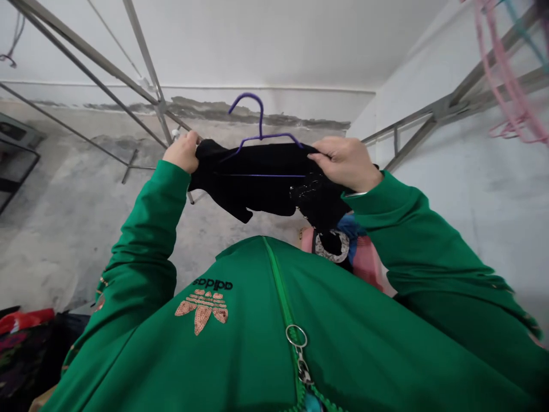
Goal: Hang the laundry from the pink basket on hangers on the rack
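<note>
A black garment (266, 194) hangs stretched between my two hands in front of my chest, with shiny decoration on its right part. Inside its neck opening sits a purple clothes hanger (262, 126), hook pointing up and the lower bar showing against the black cloth. My left hand (183, 151) is closed on the garment's left shoulder. On the other side, my right hand (343, 160) pinches the right shoulder close to the hanger's sloping arm. Whether the right fingers also touch the hanger, I cannot tell.
Metal rack bars (107, 68) cross the upper left, with another metal frame (429, 117) at right. Pink hangers (510, 86) hang at the upper right. Below the garment stands a pink basket (368, 260) with clothes in it. Red and dark items (30, 326) lie at the lower left.
</note>
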